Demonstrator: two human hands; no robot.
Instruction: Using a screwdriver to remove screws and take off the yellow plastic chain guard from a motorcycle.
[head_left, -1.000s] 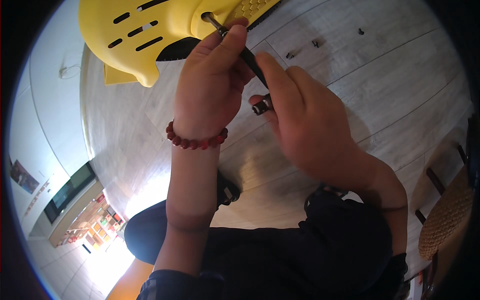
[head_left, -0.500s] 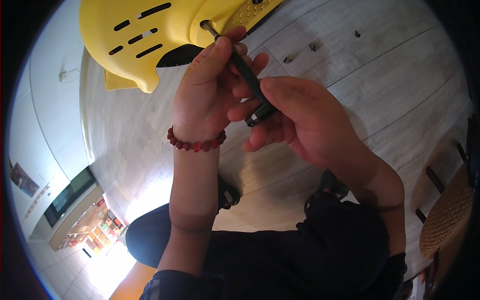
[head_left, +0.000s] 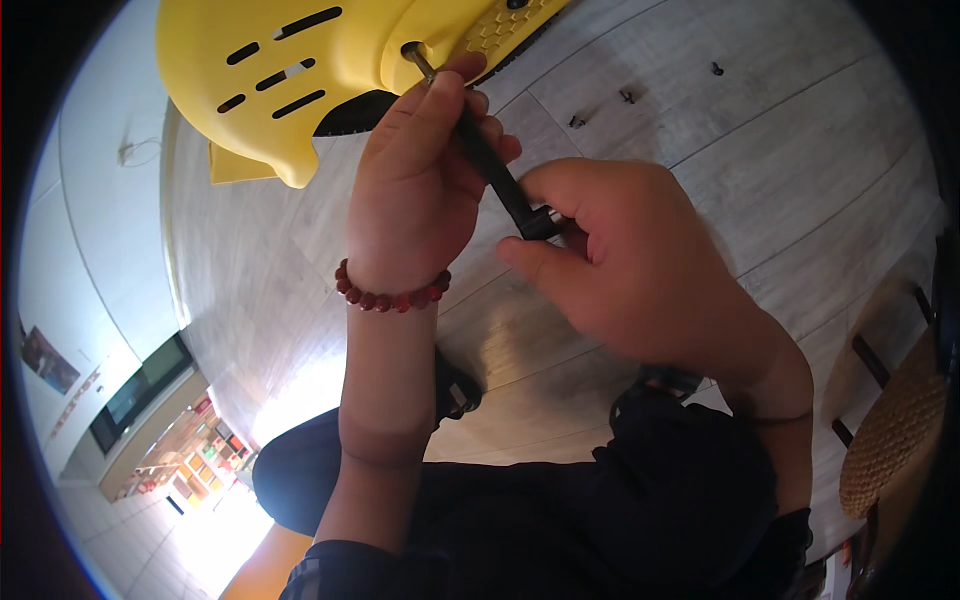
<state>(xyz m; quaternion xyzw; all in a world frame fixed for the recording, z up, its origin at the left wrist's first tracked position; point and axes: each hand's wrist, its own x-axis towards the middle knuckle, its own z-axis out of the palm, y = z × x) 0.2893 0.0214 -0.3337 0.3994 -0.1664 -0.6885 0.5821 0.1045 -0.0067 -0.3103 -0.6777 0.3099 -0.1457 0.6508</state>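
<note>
A screwdriver [head_left: 490, 165] with a long black handle and a short crosspiece at its near end slants between my hands. Its metal shaft reaches into a round hole in a yellow plastic shell [head_left: 355, 65]; the tip is hidden inside. My left hand [head_left: 415, 170], with a red bead bracelet at the wrist, is closed around the upper handle near the shaft. At the crosspiece, my right hand [head_left: 640, 250] has its thumb below and its bent fingers round the far side, gripping that end. Some of the right fingertips are out of sight.
Small dark screws [head_left: 577, 121] lie on the grey wood-look floor [head_left: 800, 170] to the right of the shell. A woven stool seat [head_left: 890, 440] stands at the right edge. My dark-clothed knees [head_left: 690, 450] are below my hands.
My right hand has rolled over and now curls round the handle's end. The crosspiece has turned from pointing left to pointing right. My left hand stays near the shaft, its fingers more curled.
</note>
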